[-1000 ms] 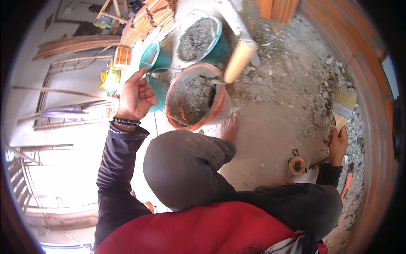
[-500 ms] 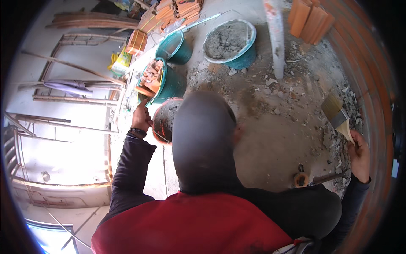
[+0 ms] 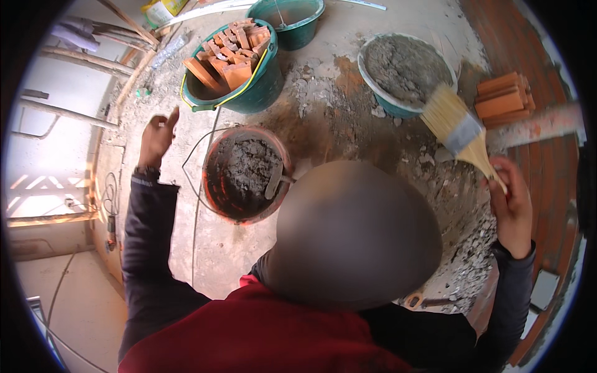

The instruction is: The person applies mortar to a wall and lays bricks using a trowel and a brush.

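My right hand [image 3: 511, 202] grips the wooden handle of a wide paintbrush [image 3: 460, 132]. The brush has pale bristles and a grey metal band, and its tip overlaps the rim of a green basin of wet mortar [image 3: 407, 68] in the picture. At the left, my left hand [image 3: 158, 140] is raised with nothing in it, one finger stretched out. Nearest to it are a green bucket [image 3: 264, 84] full of broken brick pieces [image 3: 239, 53] and an orange-red bucket [image 3: 214, 186]. This second bucket holds grey mortar, with a trowel [image 3: 273, 180] resting inside.
Another green basin [image 3: 301, 31] stands at the back. Orange bricks [image 3: 504, 96] are stacked at the right beside a pole [image 3: 535, 124]. Rubble [image 3: 457, 267] lies on the floor near my right arm. A dark rounded shape [image 3: 357, 236] hides the middle foreground.
The view has shifted toward the left-hand buckets. My left hand has come away from beside the buckets. The brush, still in my right hand, now appears beside the mortar basin.
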`<state>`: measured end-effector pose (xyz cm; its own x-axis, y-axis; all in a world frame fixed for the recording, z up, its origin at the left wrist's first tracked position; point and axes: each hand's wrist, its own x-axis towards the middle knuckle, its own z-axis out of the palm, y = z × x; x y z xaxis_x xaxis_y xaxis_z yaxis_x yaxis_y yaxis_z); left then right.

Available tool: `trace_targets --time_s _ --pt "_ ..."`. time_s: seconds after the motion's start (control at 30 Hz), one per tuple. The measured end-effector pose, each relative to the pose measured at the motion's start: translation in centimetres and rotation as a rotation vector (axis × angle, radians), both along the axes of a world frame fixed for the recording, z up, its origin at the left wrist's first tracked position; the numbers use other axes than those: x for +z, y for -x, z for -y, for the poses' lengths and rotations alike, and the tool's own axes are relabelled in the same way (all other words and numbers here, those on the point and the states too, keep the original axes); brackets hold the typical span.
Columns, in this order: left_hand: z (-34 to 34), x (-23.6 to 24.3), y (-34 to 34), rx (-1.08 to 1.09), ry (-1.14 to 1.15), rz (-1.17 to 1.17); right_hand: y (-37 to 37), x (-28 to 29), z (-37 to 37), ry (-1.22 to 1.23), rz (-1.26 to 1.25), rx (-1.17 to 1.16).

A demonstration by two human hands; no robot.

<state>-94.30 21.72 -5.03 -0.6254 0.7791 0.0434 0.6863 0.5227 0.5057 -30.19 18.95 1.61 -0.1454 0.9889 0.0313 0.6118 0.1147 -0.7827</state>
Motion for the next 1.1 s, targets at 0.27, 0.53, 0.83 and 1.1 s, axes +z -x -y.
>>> trace_targets --time_s 0.27,0.53,0.83,1.1 --pt "-12.8 -13.7 13.2 0.37 -0.091 -0.074 14.7 -0.4 -20.5 -0.364 0.223 0.266" --pt "-12.3 -14.5 7.4 0.227 -0.438 0.017 30.8 -5.9 -39.1 -0.396 0.465 0.252" --pt "-12.2 -12.9 5.0 0.21 -0.566 0.269 41.8 -11.2 -47.6 -0.15 0.828 0.224" --pt "-12.9 -14.2 5.4 0.16 -0.585 0.415 35.6 -15.1 -60.6 -0.431 1.063 0.505"
